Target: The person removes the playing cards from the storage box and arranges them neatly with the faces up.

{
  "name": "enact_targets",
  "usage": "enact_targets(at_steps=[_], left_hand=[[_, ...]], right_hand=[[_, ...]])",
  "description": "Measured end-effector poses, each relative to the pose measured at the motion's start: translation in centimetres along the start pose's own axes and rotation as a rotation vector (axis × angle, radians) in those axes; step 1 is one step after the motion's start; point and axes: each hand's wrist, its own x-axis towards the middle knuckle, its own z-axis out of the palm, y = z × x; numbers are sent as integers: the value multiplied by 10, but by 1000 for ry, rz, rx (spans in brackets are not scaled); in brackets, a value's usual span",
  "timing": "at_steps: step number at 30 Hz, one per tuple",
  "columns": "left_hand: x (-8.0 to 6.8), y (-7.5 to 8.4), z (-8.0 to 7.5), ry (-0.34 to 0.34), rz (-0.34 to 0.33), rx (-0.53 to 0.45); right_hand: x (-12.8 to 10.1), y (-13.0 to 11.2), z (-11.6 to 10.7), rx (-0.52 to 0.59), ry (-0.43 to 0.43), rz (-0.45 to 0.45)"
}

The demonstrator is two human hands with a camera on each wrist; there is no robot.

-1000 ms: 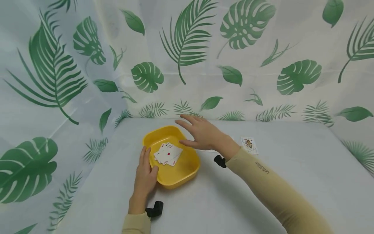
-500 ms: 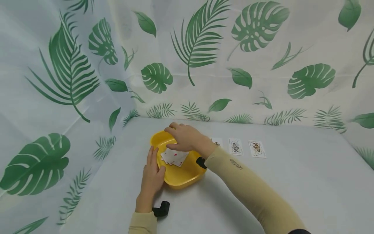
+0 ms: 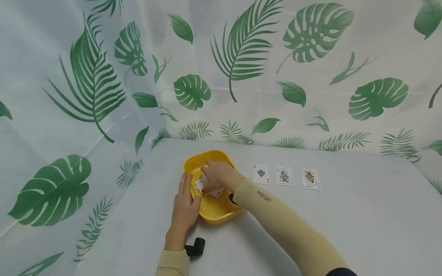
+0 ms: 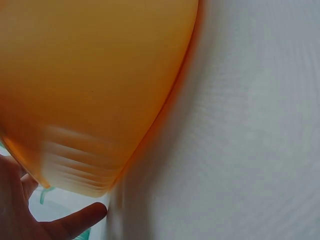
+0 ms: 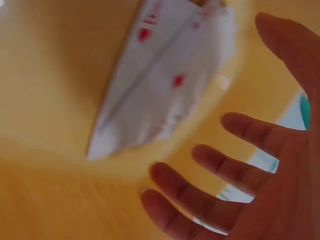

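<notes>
A yellow plastic basin [image 3: 216,219] stands on the table. Inside it lies a loose stack of playing cards [image 5: 145,85], red pips visible on the top ones; my right hand partly covers them in the head view. That right hand [image 3: 217,175] reaches down into the basin, its spread fingers [image 5: 185,192] around the cards with a gap showing in the right wrist view and nothing held. My left hand [image 3: 185,209] rests against the basin's left side, fingertips at the rim. In the left wrist view its fingers [image 4: 75,220] are extended beside the basin wall.
To the right of the basin an ace of spades [image 3: 261,174], a grey joker card [image 3: 284,176] and a coloured joker card [image 3: 310,179] lie face up in a row. A leaf-patterned curtain [image 3: 262,96] hangs behind the white table [image 3: 345,222].
My right hand has moved from above the basin's right rim down over the cards inside. The view has shifted, showing the row of three cards fully. My left hand stays at the basin.
</notes>
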Motion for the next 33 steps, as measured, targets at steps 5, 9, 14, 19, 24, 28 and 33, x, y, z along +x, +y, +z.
enact_targets(at_steps=[5, 9, 14, 19, 24, 28, 33], left_hand=[[1, 3, 1, -11, 6, 8], [3, 6, 0, -10, 18, 12], [2, 8, 0, -17, 10, 16], [0, 8, 1, -18, 4, 9], [0, 4, 2, -9, 18, 21], [0, 1, 2, -1, 29, 24], [0, -1, 0, -2, 22, 23]], right_hand=[[1, 0, 14, -72, -10, 22], [2, 1, 17, -58, 0, 53], [3, 1, 17, -17, -35, 76], [3, 0, 18, 44, -34, 104], [1, 1, 16, 77, 35, 102], [-3, 5, 7, 61, 124, 57], [-14, 10, -10, 64, 230, -6]])
